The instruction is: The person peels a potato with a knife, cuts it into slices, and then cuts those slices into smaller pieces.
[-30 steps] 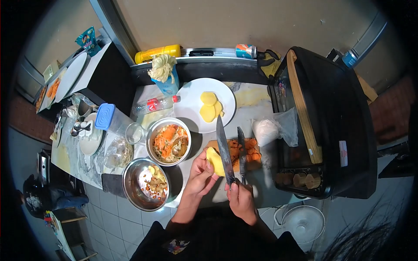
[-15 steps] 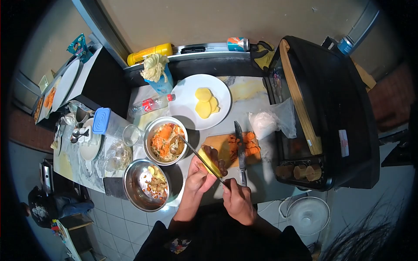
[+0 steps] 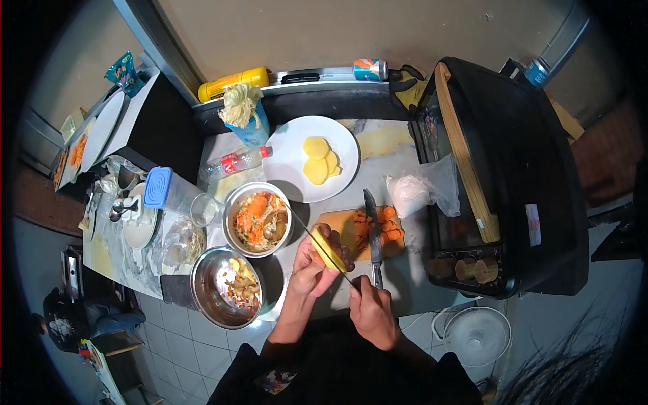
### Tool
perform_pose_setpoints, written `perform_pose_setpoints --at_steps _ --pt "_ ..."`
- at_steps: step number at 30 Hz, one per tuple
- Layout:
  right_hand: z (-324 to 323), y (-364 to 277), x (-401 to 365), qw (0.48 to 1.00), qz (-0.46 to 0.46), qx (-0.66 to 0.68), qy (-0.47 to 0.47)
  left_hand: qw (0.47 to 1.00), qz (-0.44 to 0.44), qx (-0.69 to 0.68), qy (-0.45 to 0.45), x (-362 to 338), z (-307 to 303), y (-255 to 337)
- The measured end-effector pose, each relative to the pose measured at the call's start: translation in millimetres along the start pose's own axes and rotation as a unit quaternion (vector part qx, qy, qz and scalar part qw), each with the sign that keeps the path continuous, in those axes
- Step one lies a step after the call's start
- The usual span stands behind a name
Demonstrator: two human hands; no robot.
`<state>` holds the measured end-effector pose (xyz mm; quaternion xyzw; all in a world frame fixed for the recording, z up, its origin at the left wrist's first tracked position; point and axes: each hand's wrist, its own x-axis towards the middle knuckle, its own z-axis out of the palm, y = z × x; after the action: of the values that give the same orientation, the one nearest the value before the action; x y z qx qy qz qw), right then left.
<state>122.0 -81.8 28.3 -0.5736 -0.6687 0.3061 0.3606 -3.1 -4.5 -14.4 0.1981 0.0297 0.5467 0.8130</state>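
My left hand (image 3: 309,271) grips a peeled yellow potato (image 3: 329,256) just above the near end of the wooden cutting board (image 3: 337,227). My right hand (image 3: 372,312) holds a long knife (image 3: 322,248) by its handle; the blade runs up and left, edge-on through the potato. A white plate (image 3: 289,150) beyond the board carries three potato slices (image 3: 318,158). Sliced carrot (image 3: 386,225) lies on the board beside a second knife (image 3: 373,233).
A steel bowl of shredded vegetables (image 3: 258,218) and a steel bowl of peelings (image 3: 224,286) stand left of my hands. A large black appliance (image 3: 506,175) fills the right side. A plastic bag (image 3: 417,189), bottle (image 3: 233,162), glass (image 3: 202,209) and blue-lidded container (image 3: 162,189) crowd the counter.
The knife has swung from pointing straight away to lying edge-on across the potato, angled up-left. My left hand has turned the potato against the blade. The camera shifted slightly.
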Motion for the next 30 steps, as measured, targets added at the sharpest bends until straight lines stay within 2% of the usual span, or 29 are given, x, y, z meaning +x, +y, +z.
perform_pose_setpoints --at_steps 9,15,18,20,24,28,30 --pt "-3.6 2.4 2.8 1.0 -0.001 -0.028 0.014 0.997 0.019 0.071 0.026 -2.4 -0.7 2.4" --pt "-8.5 4.9 4.8 0.999 0.014 -0.032 -0.012 0.991 0.014 0.127 0.044 -2.4 3.0 4.8" --pt "-9.8 5.8 6.1 1.0 0.017 -0.02 -0.017 0.984 0.0 0.17 0.048 -5.0 0.1 4.4" --pt "-13.5 3.4 10.4 0.998 0.021 -0.054 -0.007 0.965 0.005 0.259 0.049 -6.0 1.1 -1.5" --pt "-17.5 4.8 13.4 0.999 0.036 -0.017 -0.026 0.969 0.018 0.241 0.058 -3.6 9.8 -1.0" --pt "-13.4 6.6 12.5 1.0 0.003 0.016 0.001 0.971 0.053 0.228 0.052 -0.9 15.5 -7.8" --pt "-10.6 6.8 13.2 0.999 -0.02 0.013 0.024 0.986 0.044 0.136 0.088 0.4 19.4 -16.3"
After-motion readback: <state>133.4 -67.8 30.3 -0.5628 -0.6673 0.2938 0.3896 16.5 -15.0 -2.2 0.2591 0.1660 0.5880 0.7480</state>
